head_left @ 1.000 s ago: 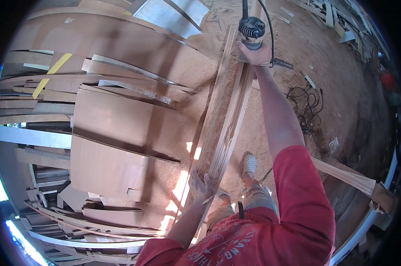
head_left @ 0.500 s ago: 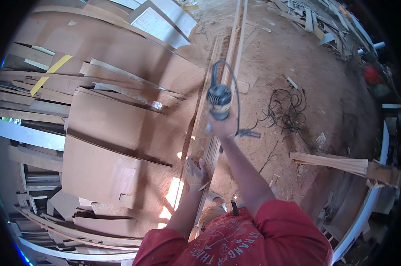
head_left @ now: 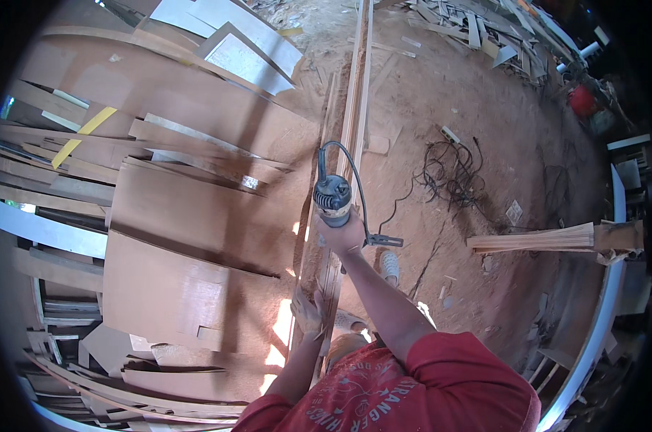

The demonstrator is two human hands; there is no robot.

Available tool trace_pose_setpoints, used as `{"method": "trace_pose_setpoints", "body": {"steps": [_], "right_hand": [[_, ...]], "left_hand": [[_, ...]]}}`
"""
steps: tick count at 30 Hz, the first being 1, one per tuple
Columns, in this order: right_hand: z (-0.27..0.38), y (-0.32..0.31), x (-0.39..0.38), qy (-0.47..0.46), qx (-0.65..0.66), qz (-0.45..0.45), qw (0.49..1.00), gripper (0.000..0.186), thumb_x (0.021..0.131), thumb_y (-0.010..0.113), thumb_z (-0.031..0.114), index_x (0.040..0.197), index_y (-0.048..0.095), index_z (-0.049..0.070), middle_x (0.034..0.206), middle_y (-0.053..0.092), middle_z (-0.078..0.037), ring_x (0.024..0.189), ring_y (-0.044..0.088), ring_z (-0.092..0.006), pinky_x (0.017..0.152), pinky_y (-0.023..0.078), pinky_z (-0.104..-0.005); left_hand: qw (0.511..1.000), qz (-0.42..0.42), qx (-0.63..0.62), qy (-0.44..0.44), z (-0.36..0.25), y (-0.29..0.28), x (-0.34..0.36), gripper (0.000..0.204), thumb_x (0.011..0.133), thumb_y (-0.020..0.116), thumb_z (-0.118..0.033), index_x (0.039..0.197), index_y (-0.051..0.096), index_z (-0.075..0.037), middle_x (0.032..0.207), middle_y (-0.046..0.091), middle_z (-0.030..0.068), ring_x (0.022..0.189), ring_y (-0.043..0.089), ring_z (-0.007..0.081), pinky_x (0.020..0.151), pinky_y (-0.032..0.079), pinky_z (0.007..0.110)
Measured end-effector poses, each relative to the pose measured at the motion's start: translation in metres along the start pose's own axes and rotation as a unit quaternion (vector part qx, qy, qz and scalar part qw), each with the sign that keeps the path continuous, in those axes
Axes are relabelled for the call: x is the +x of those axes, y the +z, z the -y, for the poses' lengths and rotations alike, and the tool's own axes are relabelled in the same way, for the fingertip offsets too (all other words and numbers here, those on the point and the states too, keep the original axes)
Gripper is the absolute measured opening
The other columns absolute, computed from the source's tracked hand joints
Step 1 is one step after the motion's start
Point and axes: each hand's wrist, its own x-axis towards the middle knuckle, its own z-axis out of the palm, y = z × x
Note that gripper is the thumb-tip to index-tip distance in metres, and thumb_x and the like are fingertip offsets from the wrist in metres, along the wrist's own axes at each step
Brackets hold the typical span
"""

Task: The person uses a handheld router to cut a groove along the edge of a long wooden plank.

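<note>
My right hand (head_left: 344, 234) is wrapped round the body of a corded trim router (head_left: 333, 200), dark on top with a lighter band below. Its cable loops up from the top and hangs down on the right. The router is over a long narrow wooden board (head_left: 351, 115) running away from me; whether its base touches the wood is hidden. Nearer my body, my left hand (head_left: 308, 315) lies along the board's left side, fingers stretched forward and thumb apart. It looks dusty or gloved.
Large brown sheets (head_left: 167, 273) and stacked strips lie to the left. Tangled black cable (head_left: 452, 169) and a power strip (head_left: 450, 135) lie on the dusty floor at right. Beyond them is a bundle of wood strips (head_left: 534, 241). Offcuts (head_left: 477, 32) are piled at the far right.
My right hand and the router have come back along the board, closer to my left hand. The view has shifted a little, and a shoe now shows right of the board.
</note>
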Motion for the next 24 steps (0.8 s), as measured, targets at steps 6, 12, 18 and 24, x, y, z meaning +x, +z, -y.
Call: {"method": "trace_pose_setpoints", "body": {"steps": [6, 12, 18, 24], "right_hand": [[-0.004, 0.004, -0.004, -0.036, 0.033, 0.006, 0.999, 0.056, 0.079, 0.097, 0.045, 0.111, 0.071, 0.007, 0.106, 0.083, -0.016, 0.104, 0.082, -0.036, 0.092, 0.063, -0.0442], [0.007, 0.006, 0.022, -0.05, 0.035, 0.003, 0.998, 0.059, 0.079, 0.097, 0.044, 0.117, 0.073, 0.006, 0.109, 0.083, -0.018, 0.105, 0.083, -0.0362, 0.092, 0.064, -0.0449], [0.012, 0.009, 0.084, -0.085, 0.011, -0.035, 0.996, 0.071, 0.076, 0.099, 0.05, 0.123, 0.078, 0.002, 0.112, 0.085, -0.016, 0.107, 0.084, -0.0315, 0.096, 0.065, -0.043], [0.024, 0.008, 0.131, -0.085, -0.033, -0.047, 0.995, 0.071, 0.075, 0.097, 0.051, 0.123, 0.076, 0.004, 0.108, 0.084, -0.02, 0.105, 0.083, -0.0387, 0.093, 0.065, -0.0464]], "left_hand": [[0.994, 0.079, -0.064, -0.049, -0.006, -0.012, -0.004, 0.077, 0.112, 0.055, -0.046, 0.163, 0.042, 0.01, 0.157, 0.053, 0.0381, 0.146, 0.05, 0.0567, 0.125, 0.037, 0.062], [0.994, 0.071, -0.066, -0.057, -0.019, -0.023, -0.004, 0.081, 0.113, 0.051, -0.051, 0.162, 0.041, 0.012, 0.152, 0.055, 0.0414, 0.143, 0.051, 0.0588, 0.122, 0.039, 0.063], [0.995, 0.074, -0.047, -0.056, -0.016, -0.017, -0.004, 0.08, 0.113, 0.051, -0.05, 0.163, 0.04, 0.011, 0.155, 0.051, 0.0422, 0.144, 0.051, 0.0581, 0.123, 0.039, 0.062], [0.994, 0.086, -0.053, -0.042, -0.019, -0.019, 0.0, 0.073, 0.113, 0.053, -0.044, 0.162, 0.04, 0.01, 0.151, 0.055, 0.0387, 0.14, 0.053, 0.056, 0.12, 0.041, 0.062]]}}
